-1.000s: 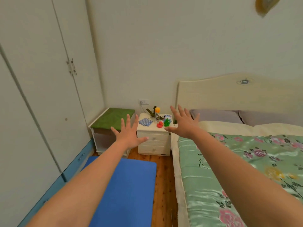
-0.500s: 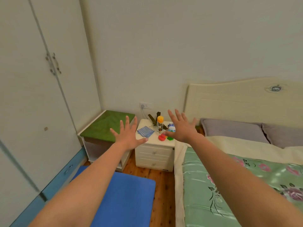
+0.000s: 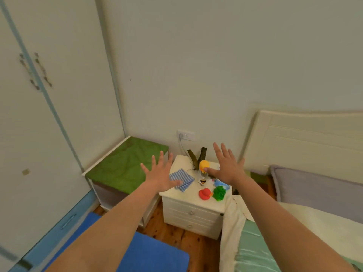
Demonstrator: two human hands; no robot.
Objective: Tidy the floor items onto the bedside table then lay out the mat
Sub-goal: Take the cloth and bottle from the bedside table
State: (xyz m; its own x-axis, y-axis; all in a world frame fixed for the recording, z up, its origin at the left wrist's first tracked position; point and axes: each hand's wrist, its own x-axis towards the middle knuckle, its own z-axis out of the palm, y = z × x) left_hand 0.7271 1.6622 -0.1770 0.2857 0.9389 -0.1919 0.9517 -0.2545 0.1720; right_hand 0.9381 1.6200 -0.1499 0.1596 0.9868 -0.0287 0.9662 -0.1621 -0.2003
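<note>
Both hands are held out in front of the person with fingers spread and palms facing away, gripping nothing. Left hand (image 3: 160, 176) hovers in view over the left edge of the bedside table (image 3: 188, 208), partly covering the blue striped cloth (image 3: 181, 179); right hand (image 3: 226, 167) is in line with the table's back right part, its thumb near the orange-topped bottle (image 3: 203, 169). Whether either hand touches anything cannot be told.

On the tabletop sit the cloth, the bottle, a red duck toy (image 3: 204, 193), a green toy (image 3: 219, 192) and a pale blue item (image 3: 221, 182) behind it, all close together. The floor shows no loose items, so the tidying looks done.

The blue mat (image 3: 155, 254) lies flat on the wooden floor (image 3: 193, 245) between the wardrobe (image 3: 39, 134) and the bed (image 3: 275, 242), its far edge short of the table. Its long axis seems to run toward the viewer, alongside the bed, though most of it is cut off by the frame.

Risk: a careless sweep of the right hand could topple the tall, narrow bottle, and it might knock the crowded toys off the front edge onto the floor again.
</note>
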